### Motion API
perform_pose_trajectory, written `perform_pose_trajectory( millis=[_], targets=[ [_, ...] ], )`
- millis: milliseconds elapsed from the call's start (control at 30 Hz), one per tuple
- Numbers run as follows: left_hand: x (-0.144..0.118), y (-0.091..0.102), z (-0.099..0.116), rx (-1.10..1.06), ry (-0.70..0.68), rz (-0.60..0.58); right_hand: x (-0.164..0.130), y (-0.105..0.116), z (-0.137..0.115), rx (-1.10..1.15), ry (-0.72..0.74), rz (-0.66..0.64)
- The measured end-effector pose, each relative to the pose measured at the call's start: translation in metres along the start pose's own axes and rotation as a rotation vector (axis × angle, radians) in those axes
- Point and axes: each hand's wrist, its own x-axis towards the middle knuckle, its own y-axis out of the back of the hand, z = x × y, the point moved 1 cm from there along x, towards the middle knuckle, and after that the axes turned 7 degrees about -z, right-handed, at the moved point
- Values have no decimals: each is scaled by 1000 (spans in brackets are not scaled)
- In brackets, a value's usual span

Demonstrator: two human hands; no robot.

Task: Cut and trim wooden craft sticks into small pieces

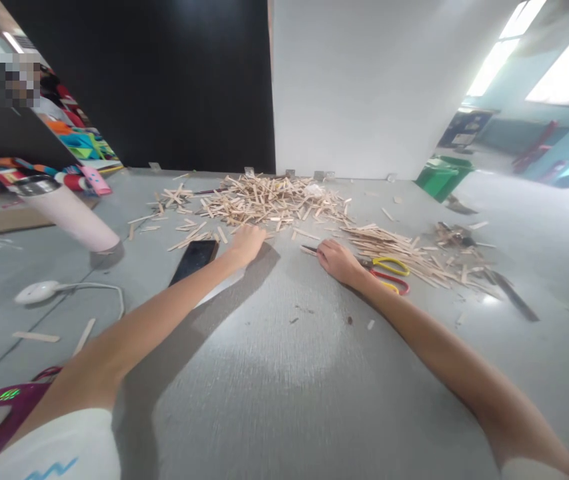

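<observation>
While my left hand (pixel 247 244) rests loosely curled at the near edge of the wooden craft sticks (pixel 269 200) and my right hand (pixel 337 260) lies on the worktop (pixel 274 373), fingers lightly bent, holding nothing I can make out, just beside the scissors (pixel 389 273), I judge the sticks light, stiff, snappable, best pinched mid-length.

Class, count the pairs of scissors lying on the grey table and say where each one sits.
2. The yellow-handled scissors lie just beside the right hand; the red-handled scissors lie alongside them, nearer the camera. More could be hidden under the heap of wooden sticks.
</observation>
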Motion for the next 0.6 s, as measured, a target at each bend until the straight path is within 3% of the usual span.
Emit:
perform_pose_trajectory(
  millis=[167,300,433,533,600],
  targets=[
    [-31,-23,25,-371,60,58,1,5,-24,169,-36,22],
    [-64,-44,62,-752,-35,18,-4,3,-62,321,-11,-76],
    [-85,-52,78,-1041,-41,48,-18,12,-95,371,20,-161],
    [-92,-55,82,-1196,-29,29,-32,29,-97,289,14,-185],
    [-95,-57,86,-1284,-21,8,-41,40,-83,184,-31,-159]
  ],
)
